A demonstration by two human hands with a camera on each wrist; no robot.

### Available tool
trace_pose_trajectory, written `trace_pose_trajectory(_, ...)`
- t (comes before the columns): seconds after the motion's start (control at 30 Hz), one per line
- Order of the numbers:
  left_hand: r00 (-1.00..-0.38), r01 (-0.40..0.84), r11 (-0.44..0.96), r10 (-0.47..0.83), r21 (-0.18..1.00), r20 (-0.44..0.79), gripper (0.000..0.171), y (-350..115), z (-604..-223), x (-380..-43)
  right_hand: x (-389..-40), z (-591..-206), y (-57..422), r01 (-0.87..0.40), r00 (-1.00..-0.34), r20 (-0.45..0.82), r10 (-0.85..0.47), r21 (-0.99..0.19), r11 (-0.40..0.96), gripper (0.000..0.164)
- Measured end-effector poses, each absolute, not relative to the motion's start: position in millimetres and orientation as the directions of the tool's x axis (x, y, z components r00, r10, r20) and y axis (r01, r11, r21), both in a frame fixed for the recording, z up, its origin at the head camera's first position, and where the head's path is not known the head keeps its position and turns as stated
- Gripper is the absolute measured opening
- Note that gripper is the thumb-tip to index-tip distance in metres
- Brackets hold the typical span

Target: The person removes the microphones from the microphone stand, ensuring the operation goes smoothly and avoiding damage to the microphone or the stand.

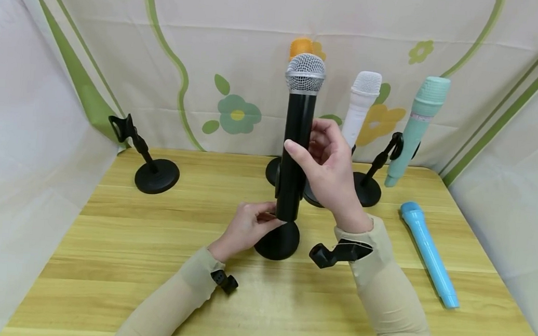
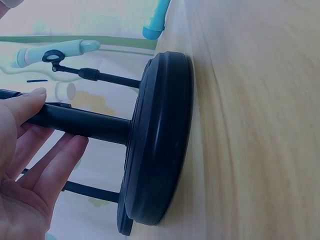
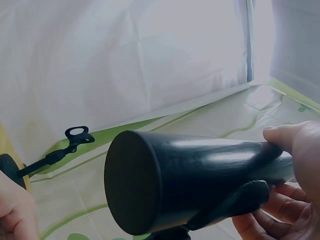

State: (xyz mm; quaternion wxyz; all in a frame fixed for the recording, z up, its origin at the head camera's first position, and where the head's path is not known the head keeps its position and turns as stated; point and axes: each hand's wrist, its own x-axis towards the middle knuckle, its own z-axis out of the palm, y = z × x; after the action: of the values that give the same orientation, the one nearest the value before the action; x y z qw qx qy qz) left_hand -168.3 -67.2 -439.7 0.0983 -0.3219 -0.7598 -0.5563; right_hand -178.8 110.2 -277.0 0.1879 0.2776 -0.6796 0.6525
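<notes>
My right hand [image 1: 331,175] grips a black microphone [image 1: 295,138] with a silver mesh head, thumb in front and fingers behind. The microphone stands nearly upright, and in the right wrist view the black clip [image 3: 240,202] lies along its lower body. Below it, my left hand [image 1: 248,226] holds the pole [image 2: 95,125] of a black microphone stand between thumb and fingers. The stand's round base [image 1: 279,244] rests on the table. In the head view the microphone hides most of the pole.
An unoccupied black stand [image 1: 156,174] is at the back left. Behind my right hand, white [image 1: 360,104] and mint [image 1: 417,126] microphones lean in stands, and an orange microphone head [image 1: 301,46] shows. A blue microphone [image 1: 431,257] lies on the table [image 1: 150,264] at right.
</notes>
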Motion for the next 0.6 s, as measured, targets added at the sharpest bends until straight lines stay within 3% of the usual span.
trace_pose_trajectory(0.6,-0.789,0.583,0.180,0.359,0.792,0.499,0.023,-65.7,-441.9,-165.8,-180.1,-267.4,107.6,-0.633,-0.772,0.626,-0.107,-0.773,0.041,0.034)
